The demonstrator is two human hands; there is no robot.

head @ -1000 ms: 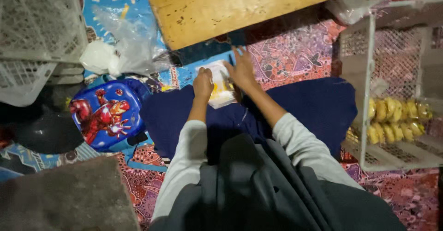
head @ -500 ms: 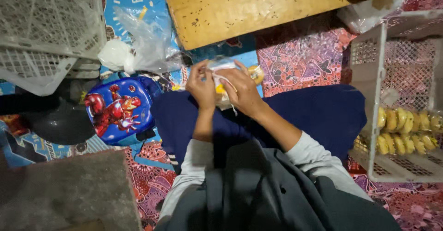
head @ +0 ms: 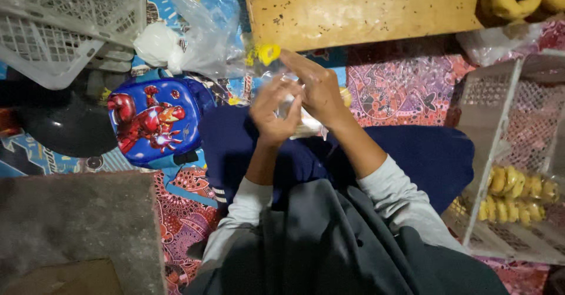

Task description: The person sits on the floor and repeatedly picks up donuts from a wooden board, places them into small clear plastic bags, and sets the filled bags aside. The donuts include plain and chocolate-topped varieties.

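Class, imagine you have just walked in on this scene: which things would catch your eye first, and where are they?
At centre, the left hand and right hand press together around a small clear plastic packet over the lap. To the left on the patterned mat lies a bright blue and red children's backpack. At the far right, a white crate holds rows of yellow pastries, below a wooden board.

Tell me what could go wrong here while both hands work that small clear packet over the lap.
1. Both the left hand and right hand pinch the small clear packet in mid-air; a slip might drop it onto the patterned mat.
2. The loose plastic bags lie close and could snag.
3. Dim light may hide a poor seal.
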